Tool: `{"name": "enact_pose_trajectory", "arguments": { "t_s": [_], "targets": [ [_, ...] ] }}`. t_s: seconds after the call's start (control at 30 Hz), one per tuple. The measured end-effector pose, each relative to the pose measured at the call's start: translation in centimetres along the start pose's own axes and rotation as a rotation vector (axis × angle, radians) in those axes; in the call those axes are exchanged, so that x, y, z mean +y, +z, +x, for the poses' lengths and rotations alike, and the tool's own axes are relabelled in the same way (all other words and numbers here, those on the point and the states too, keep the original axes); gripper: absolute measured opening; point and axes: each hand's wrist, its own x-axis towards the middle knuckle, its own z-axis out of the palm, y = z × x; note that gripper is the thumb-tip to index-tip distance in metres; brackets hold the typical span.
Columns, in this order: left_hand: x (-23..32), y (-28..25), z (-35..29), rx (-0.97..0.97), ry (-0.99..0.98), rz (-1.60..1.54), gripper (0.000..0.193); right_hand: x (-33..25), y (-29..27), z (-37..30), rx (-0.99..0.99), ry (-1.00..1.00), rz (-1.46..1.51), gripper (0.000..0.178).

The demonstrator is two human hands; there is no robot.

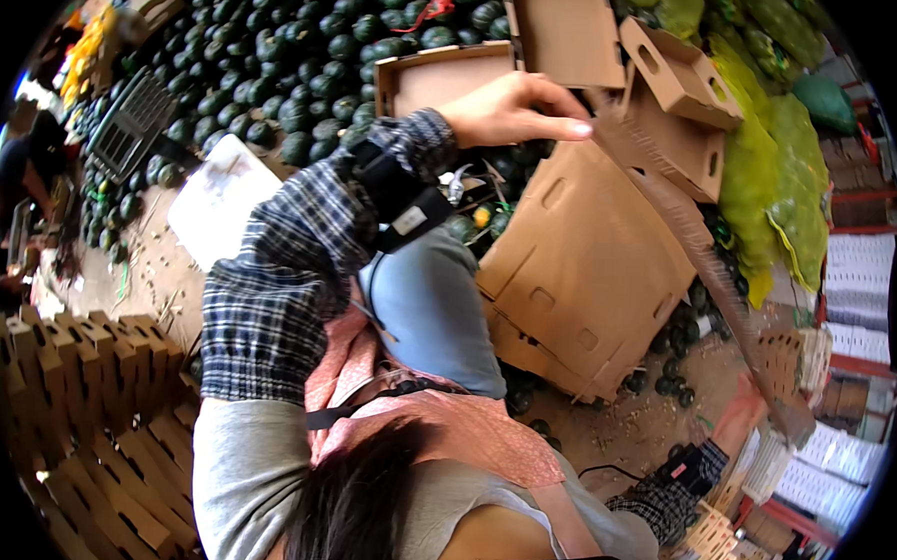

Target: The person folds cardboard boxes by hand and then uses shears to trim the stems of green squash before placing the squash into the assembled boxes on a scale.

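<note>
A long brown strip of tape [690, 241] is stretched diagonally between my two hands. My left hand [511, 111], reaching out from a plaid sleeve with a black strapped device [397, 196] on the forearm, pinches the strip's upper end. My right hand [748, 413] grips the lower end at the lower right, with another black device [688, 469] on its wrist. Under the strip lies a large flattened cardboard box [579, 276]. My pink apron and hair fill the lower middle.
A big heap of dark green squashes [278, 52] covers the ground at the top left. Open cardboard boxes [677, 80] and yellow-green mesh sacks [764, 154] sit top right. Folded cartons [84, 384] are stacked lower left; white crates [859, 278] stand right. Another person [23, 171] is far left.
</note>
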Motion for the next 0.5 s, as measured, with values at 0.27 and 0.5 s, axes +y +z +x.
{"name": "enact_pose_trajectory", "arguments": {
  "t_s": [0.27, 0.5],
  "targets": [
    [9.9, -1.1, -9.2, 0.946, 0.356, -0.459, 0.02, -9.2, 23.3, 2.3, 0.407, -0.184, 0.788, 0.045],
    [11.5, -1.4, -30.4, 0.692, -0.046, 0.46, 0.042, -6.1, 37.6, -2.1, -0.433, -0.092, 0.797, 0.019]
  ]
}}
